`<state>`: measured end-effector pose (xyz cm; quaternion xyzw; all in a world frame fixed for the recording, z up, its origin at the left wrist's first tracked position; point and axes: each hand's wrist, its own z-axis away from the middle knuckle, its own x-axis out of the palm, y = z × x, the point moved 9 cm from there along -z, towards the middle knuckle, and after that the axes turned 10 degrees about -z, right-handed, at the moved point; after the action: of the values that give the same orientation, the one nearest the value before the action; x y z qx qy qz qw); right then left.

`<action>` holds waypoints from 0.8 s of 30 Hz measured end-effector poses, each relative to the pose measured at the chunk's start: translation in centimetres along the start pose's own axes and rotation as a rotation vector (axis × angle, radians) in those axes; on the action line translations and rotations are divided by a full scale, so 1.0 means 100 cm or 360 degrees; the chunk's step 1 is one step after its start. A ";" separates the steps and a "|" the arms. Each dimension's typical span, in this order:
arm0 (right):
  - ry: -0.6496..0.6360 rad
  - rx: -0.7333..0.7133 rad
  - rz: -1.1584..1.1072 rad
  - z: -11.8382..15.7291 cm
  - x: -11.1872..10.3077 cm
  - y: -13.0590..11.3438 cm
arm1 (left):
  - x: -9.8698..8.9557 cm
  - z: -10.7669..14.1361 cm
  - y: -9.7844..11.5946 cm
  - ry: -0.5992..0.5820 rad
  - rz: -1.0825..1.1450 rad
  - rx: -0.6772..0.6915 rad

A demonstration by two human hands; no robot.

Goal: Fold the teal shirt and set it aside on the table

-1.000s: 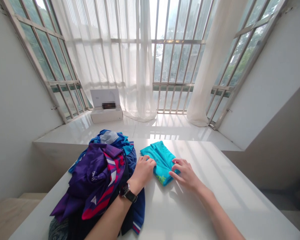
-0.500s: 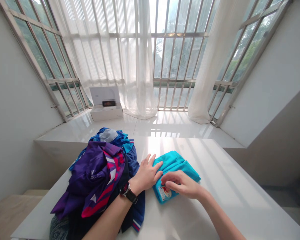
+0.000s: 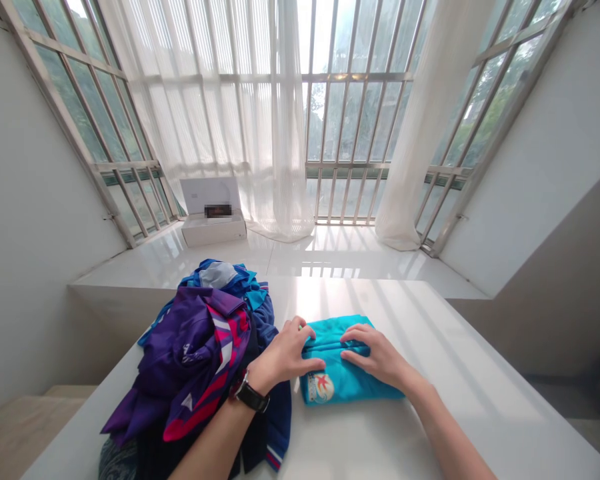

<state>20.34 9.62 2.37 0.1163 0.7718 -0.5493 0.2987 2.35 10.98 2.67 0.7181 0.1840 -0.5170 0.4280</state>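
Observation:
A folded turquoise shirt (image 3: pixel 355 380) lies on the white table, its printed red-and-white emblem facing up near the lower left corner. My left hand (image 3: pixel 287 353), with a black watch at the wrist, curls its fingers at the shirt's left edge while the thumb rests on the cloth. Over the right part of the shirt, my right hand (image 3: pixel 377 357) has bent fingers and thumb on the fabric, with a raised crease between the two hands. Close to my left forearm is a heap of clothes, a purple garment (image 3: pixel 180 353) with pink and white stripes on top.
Blue garments (image 3: pixel 250 283) show at the back of the heap. The white table (image 3: pixel 460 373) meets a window ledge (image 3: pixel 330 257) holding an open white box (image 3: pixel 214 230). Sheer curtains (image 3: pixel 285 167) hang before barred windows.
The turquoise shirt has turned clockwise, its right end swinging toward me, and now lies squarer to the table. My left fingers have curled in; my right hand has shifted slightly up over the cloth.

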 end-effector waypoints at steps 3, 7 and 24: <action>-0.0087 0.0053 0.0101 0.001 0.007 0.006 | 0.003 -0.004 -0.004 0.0036 0.0086 0.0043; -0.0100 0.0137 0.0134 0.001 0.009 0.008 | -0.003 -0.008 -0.011 0.0124 0.0047 -0.0024; -0.0154 0.0172 0.0014 0.001 0.009 0.010 | -0.005 -0.012 -0.027 0.0109 0.0076 -0.0208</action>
<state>20.15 9.78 1.09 0.1089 0.7251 -0.5938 0.3313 0.94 13.51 2.10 0.7101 0.2148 -0.4685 0.4797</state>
